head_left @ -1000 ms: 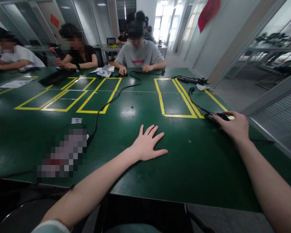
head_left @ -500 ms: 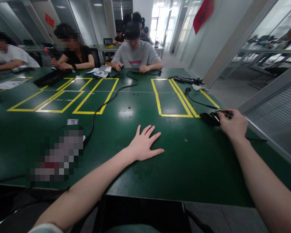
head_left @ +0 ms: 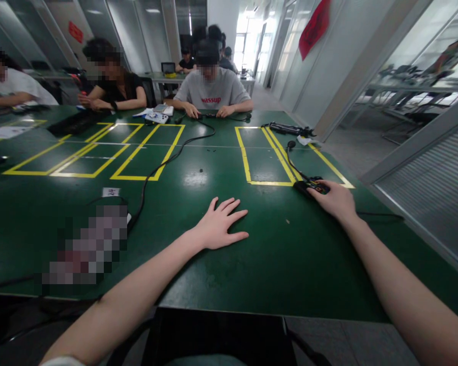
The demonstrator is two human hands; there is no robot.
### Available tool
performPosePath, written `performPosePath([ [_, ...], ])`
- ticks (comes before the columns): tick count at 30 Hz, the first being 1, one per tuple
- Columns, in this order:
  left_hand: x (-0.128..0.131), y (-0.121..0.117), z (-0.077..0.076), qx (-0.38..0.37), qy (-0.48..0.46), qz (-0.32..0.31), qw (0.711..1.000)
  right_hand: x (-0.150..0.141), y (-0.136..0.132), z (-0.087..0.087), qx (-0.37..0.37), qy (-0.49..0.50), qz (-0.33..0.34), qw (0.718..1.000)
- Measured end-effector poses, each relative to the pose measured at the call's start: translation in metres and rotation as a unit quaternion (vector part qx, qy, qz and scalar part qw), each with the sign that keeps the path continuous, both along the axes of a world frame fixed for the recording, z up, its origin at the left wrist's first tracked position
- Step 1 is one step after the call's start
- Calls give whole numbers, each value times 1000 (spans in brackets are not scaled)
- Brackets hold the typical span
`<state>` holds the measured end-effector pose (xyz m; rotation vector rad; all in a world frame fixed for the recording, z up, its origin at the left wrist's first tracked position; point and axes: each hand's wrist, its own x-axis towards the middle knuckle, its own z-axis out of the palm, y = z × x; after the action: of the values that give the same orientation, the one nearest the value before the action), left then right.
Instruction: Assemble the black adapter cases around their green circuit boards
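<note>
My left hand (head_left: 220, 224) lies flat on the green table (head_left: 252, 277), fingers spread, holding nothing. Farther right, my right hand (head_left: 338, 202) is closed around one end of a small black device (head_left: 319, 187) with coloured bits on its top; its exact kind I cannot make out. The device's dark left end rests at or just above the table, by the lower end of the yellow tape lines. A black cable (head_left: 294, 163) with a round end runs up from beside it. Part of the device is hidden by my fingers.
A blurred-out long object (head_left: 93, 244) lies at the left near a label (head_left: 111, 192), beside a long black cable (head_left: 142, 195). Yellow tape (head_left: 248, 157) marks rectangles. A folded black tripod-like item (head_left: 288, 129) lies at the far right. Across sits a person (head_left: 213, 86); others sit left.
My right hand has moved left with the black device, bringing it to the tape lines. My left hand stays flat. The person across has lowered one hand to the table.
</note>
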<state>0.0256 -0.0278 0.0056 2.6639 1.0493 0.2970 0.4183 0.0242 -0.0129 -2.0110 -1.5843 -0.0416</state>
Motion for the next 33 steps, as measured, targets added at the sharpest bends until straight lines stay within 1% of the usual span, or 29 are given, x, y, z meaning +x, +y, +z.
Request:
performPosePath([
  [1, 0, 0, 0, 1, -6, 4, 1000, -11, -1, 1, -15, -3, -5, 1000],
  [2, 0, 1, 0, 1, -13, 8, 1000, -23, -2, 1, -21, -2, 12, 1000],
  [4, 1, 2, 1, 4, -35, 15, 999, -50, -8, 4, -11, 10, 96, 995],
  [6, 0, 3, 4, 16, -63, 16, 998, -80, -18, 6, -4, 33, 216, 976],
  [8, 0, 4, 7, 35, -98, 2, 995, -110, -33, 9, -10, 49, 336, 940],
  [10, -1, 5, 11, 44, -124, -33, 991, -137, -49, 11, -22, 61, 451, 890],
  [12, -2, 5, 13, 35, -125, -72, 989, -156, -64, 11, -36, 68, 531, 844],
  [13, -3, 4, 14, 28, -117, -87, 989, -162, -69, 12, -41, 69, 548, 833],
  [15, -5, 4, 15, 19, -99, -100, 990, -170, -75, 12, -40, 71, 554, 828],
  [21, -11, 7, 17, 24, -88, -52, 994, -174, -75, 19, 30, 148, 509, 847],
  [24, -12, 9, 14, 33, -77, -48, 995, -176, -75, 18, 52, 163, 487, 856],
  [26, -12, 11, 11, 43, -73, -53, 995, -178, -75, 14, 66, 152, 483, 860],
  [29, -12, 14, 7, 46, -87, -65, 993, -177, -74, 9, 70, 100, 480, 869],
  [33, -15, 19, 3, 33, -109, -64, 991, -169, -69, 12, 87, 31, 483, 871],
])
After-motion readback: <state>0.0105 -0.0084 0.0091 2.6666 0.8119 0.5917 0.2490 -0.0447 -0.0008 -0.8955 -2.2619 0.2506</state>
